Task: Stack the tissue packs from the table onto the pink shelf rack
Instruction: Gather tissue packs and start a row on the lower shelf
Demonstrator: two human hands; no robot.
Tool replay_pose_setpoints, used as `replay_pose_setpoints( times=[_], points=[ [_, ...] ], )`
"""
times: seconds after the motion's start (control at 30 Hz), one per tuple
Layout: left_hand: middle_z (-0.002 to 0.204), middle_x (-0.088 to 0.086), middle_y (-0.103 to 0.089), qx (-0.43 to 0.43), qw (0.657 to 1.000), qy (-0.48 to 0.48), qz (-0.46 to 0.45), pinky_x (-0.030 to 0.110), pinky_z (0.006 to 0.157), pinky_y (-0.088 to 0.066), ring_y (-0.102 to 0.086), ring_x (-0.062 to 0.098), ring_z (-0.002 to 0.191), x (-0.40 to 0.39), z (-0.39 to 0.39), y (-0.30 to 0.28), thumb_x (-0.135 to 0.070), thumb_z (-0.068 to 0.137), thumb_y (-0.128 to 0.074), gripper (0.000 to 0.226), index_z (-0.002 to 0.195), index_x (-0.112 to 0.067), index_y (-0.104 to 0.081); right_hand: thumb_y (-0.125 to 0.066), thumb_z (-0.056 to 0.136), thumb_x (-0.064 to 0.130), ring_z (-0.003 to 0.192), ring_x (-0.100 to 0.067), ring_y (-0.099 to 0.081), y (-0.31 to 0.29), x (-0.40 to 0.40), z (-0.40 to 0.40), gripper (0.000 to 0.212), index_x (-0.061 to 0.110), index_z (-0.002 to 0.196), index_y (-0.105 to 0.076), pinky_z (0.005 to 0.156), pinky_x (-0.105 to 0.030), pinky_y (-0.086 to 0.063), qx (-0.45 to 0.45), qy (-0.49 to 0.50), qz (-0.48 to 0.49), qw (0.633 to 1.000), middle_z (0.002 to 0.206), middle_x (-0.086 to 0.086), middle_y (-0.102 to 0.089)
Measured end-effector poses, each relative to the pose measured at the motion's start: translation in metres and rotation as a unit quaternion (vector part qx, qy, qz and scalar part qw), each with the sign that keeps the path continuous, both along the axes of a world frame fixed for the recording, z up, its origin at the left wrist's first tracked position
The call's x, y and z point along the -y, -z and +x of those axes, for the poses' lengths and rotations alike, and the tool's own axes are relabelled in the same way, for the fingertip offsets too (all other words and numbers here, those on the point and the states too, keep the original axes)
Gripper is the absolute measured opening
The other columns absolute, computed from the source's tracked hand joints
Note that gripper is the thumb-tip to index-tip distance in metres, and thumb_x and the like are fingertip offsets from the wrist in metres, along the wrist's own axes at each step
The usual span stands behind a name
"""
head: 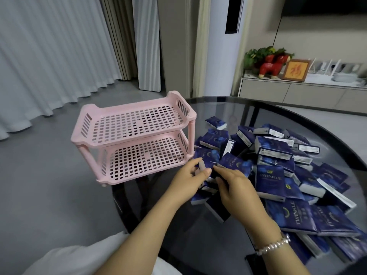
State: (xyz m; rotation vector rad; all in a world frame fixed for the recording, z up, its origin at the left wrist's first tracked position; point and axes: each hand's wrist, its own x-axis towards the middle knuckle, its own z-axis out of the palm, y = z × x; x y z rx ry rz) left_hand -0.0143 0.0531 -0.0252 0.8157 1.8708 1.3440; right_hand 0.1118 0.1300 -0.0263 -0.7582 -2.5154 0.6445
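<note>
right hand (pixel 233 187) fingers curled on tissue pack (pixel 206 158) | left hand (pixel 190 175) pinching it

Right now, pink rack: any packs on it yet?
Empty. Both tiers of the pink rack show bare grid; tissue packs lie on the table.

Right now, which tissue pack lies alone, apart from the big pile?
The small dark blue pack at the far edge, just right of the pink rack's top shelf. Bare glass surrounds it; all others overlap or touch.
</note>
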Motion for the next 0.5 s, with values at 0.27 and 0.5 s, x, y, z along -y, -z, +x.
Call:
replay_pose_setpoints(
  times=[0.27, 0.5],
  points=[
    [0.103, -0.004, -0.071, 0.042, 0.989, -0.105, 0.101, 0.011, 0.067, -0.047, -0.066, 0.002, 0.087, 0.029, -0.008, -0.004, -0.013, 0.090, -0.059, 0.025, 0.112, -0.025, -0.060, -0.054, 0.093, 0.028, 0.129, -0.014, -0.038, -0.012, 0.011, -0.011, 0.038, 0.020, 0.131, -0.055, 0.100, -0.013, -0.023, -0.046, -0.022, 0.003, 0.999, 0.134, 0.002, -0.050],
    [0.097, 0.009, -0.067, 0.165, 0.965, -0.106, 0.172, 0.027, 0.077, -0.048, -0.062, 0.017, 0.083, 0.069, -0.022, -0.012, 0.006, 0.089, -0.052, 0.032, 0.114, -0.014, -0.055, -0.056, 0.090, 0.040, 0.095, -0.003, -0.061, -0.025, 0.030, -0.041, 0.043, 0.039, 0.132, -0.045, 0.084, -0.024, -0.049, -0.100, -0.032, -0.209, 0.972, 0.109, 0.013, -0.061]
  ],
)
